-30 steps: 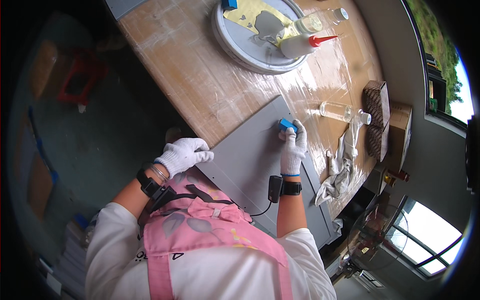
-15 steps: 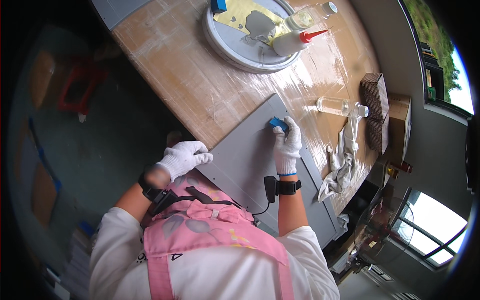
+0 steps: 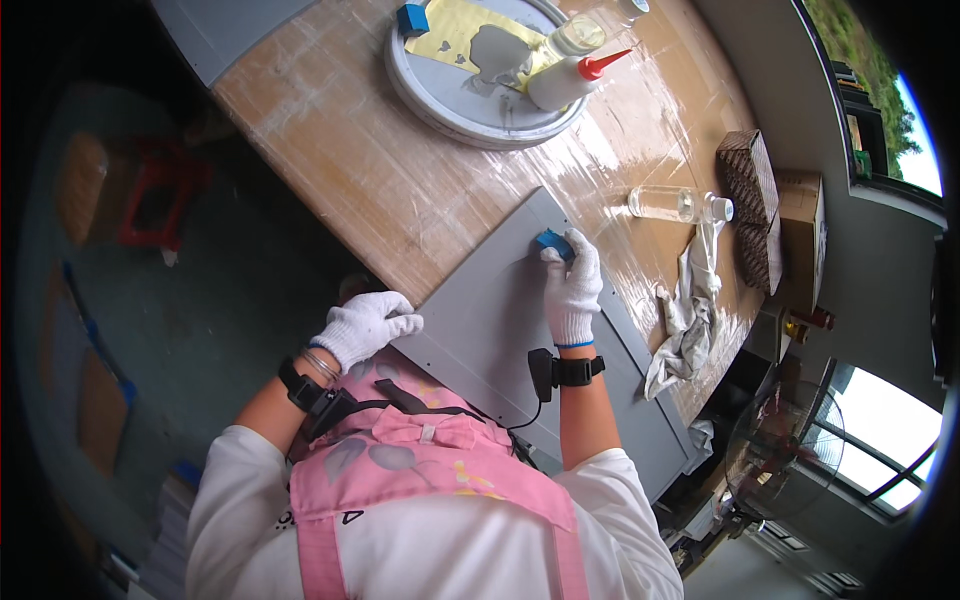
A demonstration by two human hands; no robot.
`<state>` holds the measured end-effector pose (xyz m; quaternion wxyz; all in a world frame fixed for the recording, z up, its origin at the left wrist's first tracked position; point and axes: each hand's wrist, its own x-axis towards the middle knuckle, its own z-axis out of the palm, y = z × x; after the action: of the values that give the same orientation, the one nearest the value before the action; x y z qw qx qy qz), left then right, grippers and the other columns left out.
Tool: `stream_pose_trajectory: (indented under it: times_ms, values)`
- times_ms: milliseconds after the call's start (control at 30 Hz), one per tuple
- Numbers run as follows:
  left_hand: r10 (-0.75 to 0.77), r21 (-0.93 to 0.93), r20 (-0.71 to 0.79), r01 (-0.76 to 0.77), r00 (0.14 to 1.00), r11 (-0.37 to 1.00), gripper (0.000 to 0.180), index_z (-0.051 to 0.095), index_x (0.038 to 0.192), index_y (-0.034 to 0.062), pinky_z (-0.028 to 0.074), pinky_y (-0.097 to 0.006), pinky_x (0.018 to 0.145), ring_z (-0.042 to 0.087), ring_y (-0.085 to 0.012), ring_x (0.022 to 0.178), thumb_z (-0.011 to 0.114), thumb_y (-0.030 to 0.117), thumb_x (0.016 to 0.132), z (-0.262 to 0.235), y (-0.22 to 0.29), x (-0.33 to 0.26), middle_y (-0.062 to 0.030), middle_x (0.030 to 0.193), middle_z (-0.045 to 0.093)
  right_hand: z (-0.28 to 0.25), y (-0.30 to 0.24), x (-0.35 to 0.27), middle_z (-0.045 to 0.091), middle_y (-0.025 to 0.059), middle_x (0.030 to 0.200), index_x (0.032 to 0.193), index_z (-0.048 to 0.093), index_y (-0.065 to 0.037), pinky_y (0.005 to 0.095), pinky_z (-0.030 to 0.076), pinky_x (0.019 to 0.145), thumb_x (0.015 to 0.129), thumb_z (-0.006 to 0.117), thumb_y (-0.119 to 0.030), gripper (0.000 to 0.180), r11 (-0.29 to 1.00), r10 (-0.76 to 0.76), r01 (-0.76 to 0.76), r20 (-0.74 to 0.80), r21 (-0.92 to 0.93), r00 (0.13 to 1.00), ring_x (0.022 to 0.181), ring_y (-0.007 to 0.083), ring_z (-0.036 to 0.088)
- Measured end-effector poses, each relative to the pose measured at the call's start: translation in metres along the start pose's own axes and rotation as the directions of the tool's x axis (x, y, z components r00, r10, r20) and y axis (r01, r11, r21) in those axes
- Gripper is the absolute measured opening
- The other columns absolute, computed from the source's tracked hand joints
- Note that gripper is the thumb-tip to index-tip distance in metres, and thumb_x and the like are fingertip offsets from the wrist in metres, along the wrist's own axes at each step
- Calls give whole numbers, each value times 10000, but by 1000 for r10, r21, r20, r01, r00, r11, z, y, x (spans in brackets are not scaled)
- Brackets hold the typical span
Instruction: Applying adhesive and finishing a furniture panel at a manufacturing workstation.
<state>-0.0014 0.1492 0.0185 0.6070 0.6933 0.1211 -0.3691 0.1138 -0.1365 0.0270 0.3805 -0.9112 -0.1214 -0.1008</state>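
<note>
A flat grey panel (image 3: pixel 490 300) lies slantwise over the table's near edge, in front of my body. At its left edge my left hand (image 3: pixel 365 327), in a white knit glove, is closed with the fingertips on the panel's rim. My right hand (image 3: pixel 574 290), gloved the same way, pinches a small blue sponge-like piece (image 3: pixel 552 243) against the panel's surface near its far end. Most of that piece's lower side is hidden by the thumb and fingers.
Beyond the panel, a round grey lid (image 3: pixel 400 85) bears a yellow sheet (image 3: pixel 445 35) with grey paste, a blue block (image 3: pixel 411 20), a red-nozzled squeeze bottle (image 3: pixel 557 88) and a clear bottle (image 3: pixel 577 36). Rightward are another clear bottle (image 3: pixel 662 204), a rag (image 3: pixel 688 315) and boxes (image 3: pixel 750 200).
My view has shifted slightly, so the table things sit a little further left. Both hands keep their places on the panel, the right one still holding the blue piece.
</note>
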Motion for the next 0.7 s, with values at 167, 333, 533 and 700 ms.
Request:
stream_pose_trajectory:
  times_ms: [167,333,533,700]
  values:
    - [-41,101,-24,43,999,994,331,666,1000,18,499,-294,762,610,-123,815,717,327,894,-1,15,-3,-46,859,688,0,4,-3,628,165,1025,1170,572,-19,372,562,766,775,677,78,420,984,-119,119,7,-132,993,871,303,675]
    - [-41,93,-10,42,999,995,277,662,994,15,496,-277,780,613,-103,837,699,277,914,-2,17,-5,-32,876,701,-6,-11,-8,624,170,1044,1169,576,-32,379,558,792,772,675,78,424,996,-46,47,16,-71,999,906,332,663]
    - [-29,51,-9,30,1000,998,296,669,994,18,502,-285,774,618,-106,832,704,299,906,-1,8,-1,-38,884,705,-4,-2,2,609,156,1055,1198,555,-35,351,567,788,762,598,151,476,999,-2,2,-19,-40,1000,886,271,676]
    - [-34,68,-22,36,999,997,294,677,993,24,504,-292,784,629,-112,837,696,305,909,-1,11,-3,-37,889,714,-2,2,-2,627,157,1038,1184,558,-19,354,566,777,764,631,124,449,982,-138,138,7,-128,990,874,271,681]
